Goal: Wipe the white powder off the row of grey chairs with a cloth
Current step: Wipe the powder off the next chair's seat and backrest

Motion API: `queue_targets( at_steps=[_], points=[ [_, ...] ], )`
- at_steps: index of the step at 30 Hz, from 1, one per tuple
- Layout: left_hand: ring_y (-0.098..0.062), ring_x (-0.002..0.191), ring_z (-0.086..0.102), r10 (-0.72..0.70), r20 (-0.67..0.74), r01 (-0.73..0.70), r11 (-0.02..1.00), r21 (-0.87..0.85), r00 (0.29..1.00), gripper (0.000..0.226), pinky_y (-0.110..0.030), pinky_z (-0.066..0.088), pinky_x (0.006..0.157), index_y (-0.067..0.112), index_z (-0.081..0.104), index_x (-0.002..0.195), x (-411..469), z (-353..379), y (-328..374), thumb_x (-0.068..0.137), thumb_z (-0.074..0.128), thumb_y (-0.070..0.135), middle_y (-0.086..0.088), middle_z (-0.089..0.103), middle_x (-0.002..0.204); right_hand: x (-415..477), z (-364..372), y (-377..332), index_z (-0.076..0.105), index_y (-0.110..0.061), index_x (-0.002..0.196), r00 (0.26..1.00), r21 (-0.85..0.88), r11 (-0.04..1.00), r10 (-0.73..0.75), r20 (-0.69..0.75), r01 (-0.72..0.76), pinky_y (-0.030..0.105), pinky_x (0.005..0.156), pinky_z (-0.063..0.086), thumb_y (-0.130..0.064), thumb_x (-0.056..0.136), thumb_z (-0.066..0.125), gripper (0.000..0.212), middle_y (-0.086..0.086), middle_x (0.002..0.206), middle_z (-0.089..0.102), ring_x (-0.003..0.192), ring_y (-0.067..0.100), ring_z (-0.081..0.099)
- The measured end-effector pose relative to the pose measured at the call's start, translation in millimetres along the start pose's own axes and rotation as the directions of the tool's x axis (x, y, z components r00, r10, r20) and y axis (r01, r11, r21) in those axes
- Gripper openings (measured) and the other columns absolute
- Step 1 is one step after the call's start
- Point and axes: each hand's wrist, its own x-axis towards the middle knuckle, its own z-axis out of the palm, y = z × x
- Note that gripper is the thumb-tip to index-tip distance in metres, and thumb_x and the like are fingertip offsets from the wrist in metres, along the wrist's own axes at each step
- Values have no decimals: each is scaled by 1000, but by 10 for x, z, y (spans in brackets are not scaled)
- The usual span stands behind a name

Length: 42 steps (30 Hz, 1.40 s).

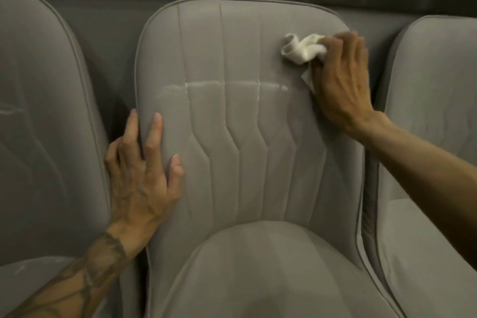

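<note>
From the head camera, the right hand (340, 77) has its grip clamped on a bunched white cloth (302, 48), pressed to the upper right of the middle chair's backrest (245, 111). The powder streak (224, 85) runs as a thin band left to right across the backrest, and its right end lies just below and left of the cloth. So the next wipe likely needs to drop slightly, then sweep leftward along that long axis. The left hand (144, 173) lies spread, fingers apart and holding nothing, over the backrest's left edge, nearer the streak's left end. Faint marks show on the left chair (38, 111).
</note>
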Motion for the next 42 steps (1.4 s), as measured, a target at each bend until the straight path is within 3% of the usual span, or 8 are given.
queue_targets(
  at_steps=[3, 7, 9, 15, 22, 29, 36, 42],
  points=[
    [-47, 138, 40, 3, 12, -2, 1000, -28, 1000, 73, -54, 31, 113, 7, 29, 161, 1, 2, 1, 97, 49, 35, -30, 27, 163, -252, -6, -61, 51, -7, 119, 997, -1, 997, 80, -6, -80, 41, 89, 34, -23, 103, 47, 23, 20, 118, 50, 103, 32, 43],
    [-47, 136, 41, -2, 25, 4, 996, -85, 1000, 74, -55, 36, 110, 8, 27, 162, 0, 0, -9, 97, 52, 33, -31, 25, 163, -799, -123, -42, 49, -3, 122, 961, -53, 979, -182, 207, 197, 48, 90, 34, -16, 100, 56, 26, 24, 118, 48, 101, 38, 45],
    [-48, 133, 43, -12, 39, 16, 994, -104, 999, 74, -55, 37, 108, 10, 25, 162, 3, 1, -21, 97, 52, 34, -30, 24, 163, -607, -162, 21, 47, -4, 121, 953, -64, 970, -218, 213, 236, 48, 90, 33, -17, 101, 53, 25, 23, 116, 47, 100, 39, 46],
    [-49, 131, 44, -19, 52, 26, 992, -125, 998, 74, -51, 38, 107, 10, 27, 162, -10, -3, -20, 97, 52, 35, -30, 24, 163, 99, -41, -12, 50, -5, 119, 991, -87, 988, 132, 26, -130, 45, 89, 32, -23, 101, 43, 26, 23, 120, 49, 104, 37, 45],
    [-48, 136, 41, -28, 56, 36, 989, -144, 998, 74, -52, 38, 109, 9, 27, 162, 0, -20, -5, 97, 52, 34, -29, 24, 164, -536, -173, 52, 48, -4, 122, 930, -56, 961, -247, 274, 272, 49, 88, 36, -20, 103, 49, 25, 22, 116, 48, 99, 39, 47],
    [-48, 136, 40, -19, 58, 28, 988, -149, 998, 74, -56, 39, 106, 9, 26, 162, -12, -3, -10, 97, 51, 35, -30, 24, 163, -111, -63, -65, 50, -8, 118, 996, -35, 996, 83, 37, -82, 44, 86, 35, -28, 104, 44, 25, 18, 118, 49, 100, 33, 44],
    [-49, 137, 39, -15, 55, 24, 986, -163, 998, 75, -53, 37, 109, 8, 26, 162, -5, -5, -14, 97, 51, 34, -30, 23, 164, -811, -153, -47, 50, -5, 114, 936, -30, 975, -203, 287, 221, 47, 87, 36, -31, 106, 43, 28, 19, 108, 51, 93, 37, 49],
    [-48, 138, 39, -9, 47, 16, 988, -156, 999, 75, -54, 38, 107, 8, 27, 162, -13, 18, -18, 97, 52, 33, -31, 23, 163, -327, -26, -139, 52, -7, 113, 995, -98, 993, 74, 68, -67, 44, 85, 35, -37, 107, 41, 32, 18, 114, 51, 97, 34, 45]
  ],
)
